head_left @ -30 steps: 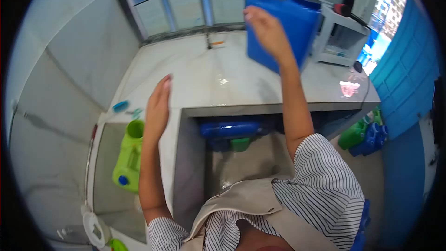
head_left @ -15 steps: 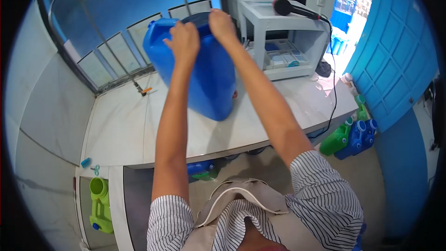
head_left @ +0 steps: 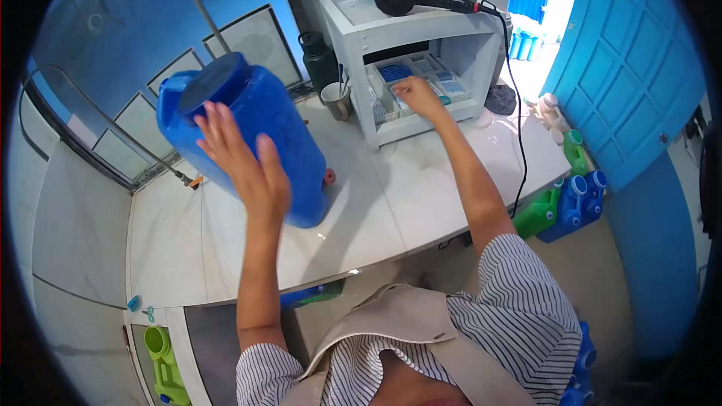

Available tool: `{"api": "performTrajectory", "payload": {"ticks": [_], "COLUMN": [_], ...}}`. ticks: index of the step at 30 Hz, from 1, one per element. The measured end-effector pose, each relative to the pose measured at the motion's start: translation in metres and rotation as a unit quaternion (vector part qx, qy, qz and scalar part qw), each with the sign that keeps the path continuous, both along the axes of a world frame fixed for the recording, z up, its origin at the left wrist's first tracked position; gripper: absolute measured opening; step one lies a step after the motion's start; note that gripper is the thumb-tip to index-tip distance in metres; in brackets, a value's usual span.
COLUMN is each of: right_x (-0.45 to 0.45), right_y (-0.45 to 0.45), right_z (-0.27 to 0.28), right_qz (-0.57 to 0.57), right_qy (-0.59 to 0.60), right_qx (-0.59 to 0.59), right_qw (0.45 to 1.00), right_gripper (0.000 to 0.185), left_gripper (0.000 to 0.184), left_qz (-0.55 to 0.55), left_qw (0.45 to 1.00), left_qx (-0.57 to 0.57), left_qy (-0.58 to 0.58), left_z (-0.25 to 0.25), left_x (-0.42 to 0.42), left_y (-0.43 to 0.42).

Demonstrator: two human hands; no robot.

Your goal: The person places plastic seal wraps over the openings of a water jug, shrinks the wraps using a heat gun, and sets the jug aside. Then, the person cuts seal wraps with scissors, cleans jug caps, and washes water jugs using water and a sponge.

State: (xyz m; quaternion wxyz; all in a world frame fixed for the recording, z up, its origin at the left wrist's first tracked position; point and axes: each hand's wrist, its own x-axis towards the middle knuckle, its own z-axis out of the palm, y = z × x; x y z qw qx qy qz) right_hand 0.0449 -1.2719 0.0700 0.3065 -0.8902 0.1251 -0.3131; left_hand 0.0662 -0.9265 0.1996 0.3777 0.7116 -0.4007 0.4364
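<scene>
A large blue water jug with a dark blue cap stands on the counter, its small reddish spigot facing right. My left hand is open, fingers outstretched, in front of the jug's upper side near the cap; whether the palm touches it, I cannot tell. My right hand reaches to the front of a white shelf unit, over a divided tray of small items. Its fingers are loosely bent and apart, with nothing visible in them.
A heat gun or hair dryer lies on the shelf unit, its black cord hanging over the counter. Left of the unit stand a mug and a dark bottle. Green and blue jugs stand on the floor beside the blue door.
Both hands have come off the jug's top. The right hand moved right to the shelf unit; the left opened out beside the jug. The view has shifted, and the jug appears farther left.
</scene>
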Motion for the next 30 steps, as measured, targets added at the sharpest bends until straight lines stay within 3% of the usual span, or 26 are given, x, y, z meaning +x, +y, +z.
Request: {"api": "performTrajectory", "payload": {"ticks": [1,3,6,7,9,11,14,15,20,22,23,24,25,26,28,30], "right_x": [0.017,0.049,0.091,0.097,0.110,0.117,0.114,0.113,0.114,0.110,0.109,0.099,0.086,0.071,0.039,0.007], "right_y": [-0.026,-0.034,-0.050,-0.049,-0.052,-0.055,-0.054,-0.055,-0.067,-0.071,-0.075,-0.076,-0.077,-0.078,-0.074,-0.059], "right_z": [-0.024,-0.039,-0.068,-0.059,-0.054,-0.055,-0.054,-0.053,-0.065,-0.067,-0.067,-0.050,-0.031,-0.012,0.017,0.030], "right_qz": [0.022,0.029,0.067,0.073,0.076,0.081,0.060,0.062,0.077,-0.044,-0.054,-0.090,-0.123,-0.136,-0.130,-0.103], "right_qy": [-0.009,0.147,0.128,0.127,0.314,0.316,0.339,0.339,0.295,0.117,0.121,-0.064,-0.249,-0.250,-0.363,-0.352], "right_qx": [-0.075,-0.199,-0.265,-0.263,-0.252,-0.228,-0.205,-0.217,-0.224,-0.177,-0.172,0.005,0.176,0.172,0.048,0.010], "right_qw": [0.997,0.969,0.953,0.954,0.912,0.917,0.916,0.913,0.926,0.976,0.976,0.994,0.944,0.943,0.921,0.930], "right_gripper": [0.020,0.024,0.030,0.030,0.039,0.044,0.046,0.045,0.038,0.030,0.030,0.027,0.026,0.026,0.025,0.026], "left_gripper": [0.052,0.050,0.047,0.046,0.045,0.040,0.035,0.032,0.032,0.032,0.032,0.032,0.033,0.033,0.035,0.036], "left_qz": [-0.051,-0.121,-0.161,-0.153,-0.129,-0.109,-0.096,-0.106,-0.150,-0.169,-0.176,-0.186,-0.207,-0.229,-0.276,-0.314], "left_qw": [0.997,0.988,0.974,0.972,0.969,0.954,0.938,0.948,0.923,0.911,0.902,0.898,0.889,0.879,0.851,0.819], "left_qx": [0.019,0.072,0.149,0.158,0.168,0.124,0.110,0.108,0.086,0.089,0.085,0.092,0.081,0.067,0.025,-0.017], "left_qy": [-0.060,-0.059,0.049,0.083,0.130,0.249,0.314,0.281,0.343,0.364,0.386,0.388,0.401,0.413,0.447,0.480], "left_z": [-0.010,-0.039,-0.077,-0.088,-0.103,-0.111,-0.120,-0.121,-0.122,-0.122,-0.123,-0.125,-0.125,-0.123,-0.132,-0.138], "left_x": [-0.012,-0.025,-0.034,-0.033,-0.031,-0.030,-0.028,-0.027,-0.035,-0.032,-0.029,-0.025,-0.020,-0.016,0.001,0.012], "left_y": [-0.012,-0.042,-0.084,-0.094,-0.108,-0.108,-0.111,-0.116,-0.140,-0.148,-0.151,-0.154,-0.158,-0.163,-0.179,-0.198]}}
